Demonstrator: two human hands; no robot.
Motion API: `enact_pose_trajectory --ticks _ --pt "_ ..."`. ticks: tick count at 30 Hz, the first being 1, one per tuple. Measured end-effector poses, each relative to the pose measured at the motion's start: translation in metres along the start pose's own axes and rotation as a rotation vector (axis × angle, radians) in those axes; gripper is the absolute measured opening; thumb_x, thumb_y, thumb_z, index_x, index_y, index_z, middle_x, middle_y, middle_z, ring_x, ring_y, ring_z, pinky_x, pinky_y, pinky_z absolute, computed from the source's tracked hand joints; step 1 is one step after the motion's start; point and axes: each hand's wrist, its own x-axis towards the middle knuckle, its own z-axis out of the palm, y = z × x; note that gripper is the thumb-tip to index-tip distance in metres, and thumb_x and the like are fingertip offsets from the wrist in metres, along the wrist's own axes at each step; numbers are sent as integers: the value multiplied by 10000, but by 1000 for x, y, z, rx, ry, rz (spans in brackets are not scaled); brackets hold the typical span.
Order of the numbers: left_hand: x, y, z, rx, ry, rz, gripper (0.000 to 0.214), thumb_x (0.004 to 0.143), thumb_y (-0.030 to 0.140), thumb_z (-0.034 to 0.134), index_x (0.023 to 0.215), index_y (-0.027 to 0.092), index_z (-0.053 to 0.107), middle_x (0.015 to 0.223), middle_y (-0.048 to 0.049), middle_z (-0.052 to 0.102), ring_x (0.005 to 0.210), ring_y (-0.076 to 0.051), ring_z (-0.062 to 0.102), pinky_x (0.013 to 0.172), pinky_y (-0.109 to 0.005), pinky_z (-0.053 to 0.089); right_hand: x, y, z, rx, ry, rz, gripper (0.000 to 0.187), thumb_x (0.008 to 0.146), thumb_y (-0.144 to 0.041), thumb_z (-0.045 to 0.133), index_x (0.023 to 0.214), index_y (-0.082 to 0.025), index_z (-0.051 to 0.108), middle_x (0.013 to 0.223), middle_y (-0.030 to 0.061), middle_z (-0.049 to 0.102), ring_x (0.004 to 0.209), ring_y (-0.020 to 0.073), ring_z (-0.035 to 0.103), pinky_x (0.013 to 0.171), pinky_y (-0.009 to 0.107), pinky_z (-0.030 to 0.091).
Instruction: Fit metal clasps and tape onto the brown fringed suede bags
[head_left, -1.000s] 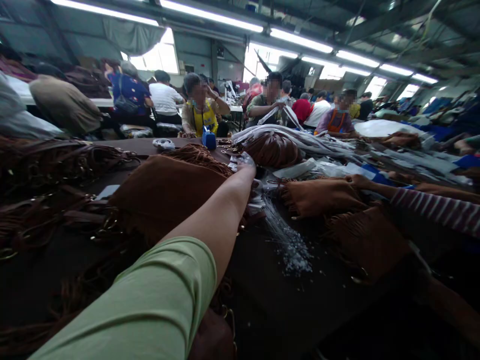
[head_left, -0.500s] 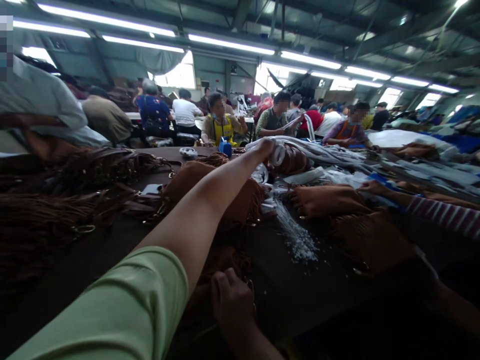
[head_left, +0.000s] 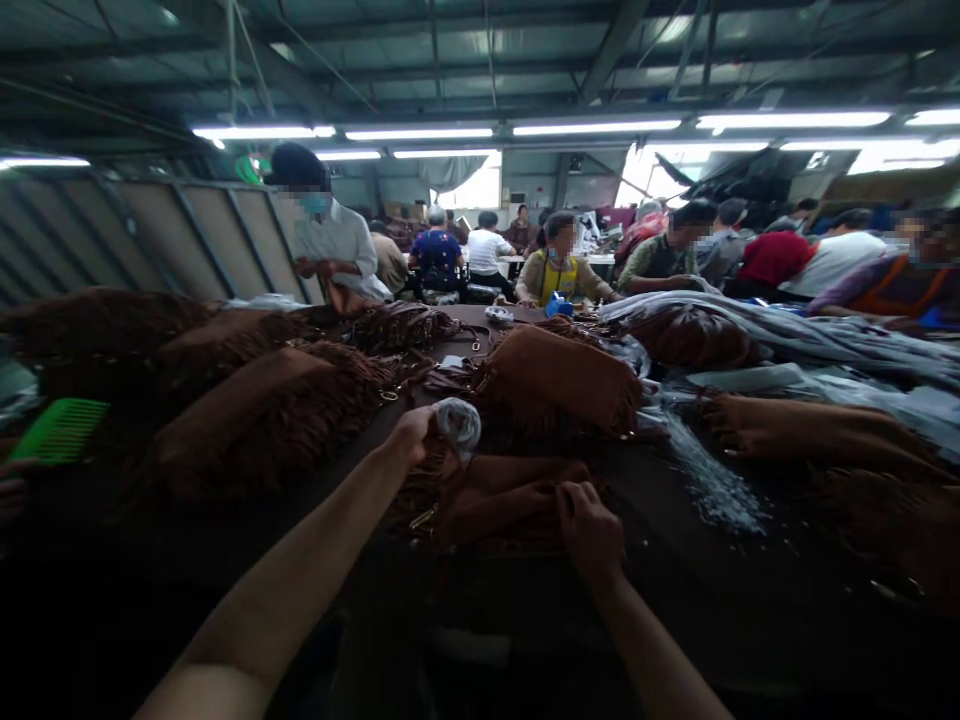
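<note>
In my left hand (head_left: 416, 435) is a round, translucent whitish roll of plastic (head_left: 459, 424), with the fingers closed around its left side. It is held above the left part of a brown fringed bag (head_left: 499, 500), which lies in front of me. My right hand (head_left: 592, 530) pinches the bag's right edge, thumb and fingers together. Gold-coloured metal fittings (head_left: 424, 518) show at the bag's left end. Just behind it lies another brown fringed bag (head_left: 559, 375).
Piles of brown fringed bags (head_left: 255, 430) fill the left side, where another person's hand holds a green comb (head_left: 61, 430). White strips (head_left: 810, 330) lie at the back right, with small clear scraps (head_left: 724, 490) nearer. Several people work behind the table.
My left hand has come back from the far side of the table with the plastic roll. My right hand stays at the near bag. The view has turned left.
</note>
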Motion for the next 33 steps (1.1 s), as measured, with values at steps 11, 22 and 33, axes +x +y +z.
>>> enact_pose_trajectory --ticks 11,22,33 --pt "-68 -51 -64 587 -383 800 272 815 177 548 997 312 698 1137 -5 660 1190 -192 491 1086 -332 318 0 -1 -4 -4 -1 -5 269 953 -350 421 975 -195 640 930 44 647 654 108 579 544 251 299" --pt "-34 -52 -83 543 -634 663 73 704 294 678 733 270 739 766 -32 710 818 -222 628 897 -325 428 1 -3 -6 16 2 9 265 959 -335 410 955 -197 636 923 28 647 670 106 584 569 242 318" --pt "-55 29 79 413 -288 674 239 803 289 573 961 257 750 945 -40 721 862 -204 655 774 -269 474 5 0 -12 259 -23 104 242 940 -382 453 931 -224 636 952 18 658 822 140 628 711 235 405"
